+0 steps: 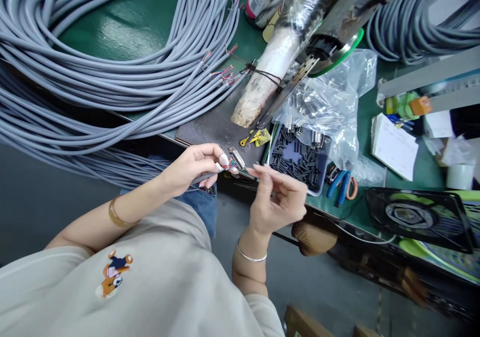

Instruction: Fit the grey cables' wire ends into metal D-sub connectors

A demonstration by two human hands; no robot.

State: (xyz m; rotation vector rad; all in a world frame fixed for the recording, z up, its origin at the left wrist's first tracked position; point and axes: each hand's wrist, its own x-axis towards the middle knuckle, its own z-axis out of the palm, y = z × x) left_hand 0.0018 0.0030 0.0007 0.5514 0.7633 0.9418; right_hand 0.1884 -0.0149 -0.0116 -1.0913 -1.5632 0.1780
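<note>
My left hand is closed round the end of a grey cable, from which thin coloured wires fan out. At those wires, just past my left fingertips, is a metal multi-pin connector. My right hand is pinched, thumb against fingers, its fingertips close to the connector's right end. Whatever is between them is too small to make out. Beyond the hands, a blue-grey tray holds many short black tube pieces. Small yellow cutters lie behind the connector.
Large coils of grey cable with stripped ends cover the left of the green bench. A wrapped tube-shaped fixture reaches down toward the hands. To the right are clear plastic bags, blue-handled pliers, a notepad and a black fan.
</note>
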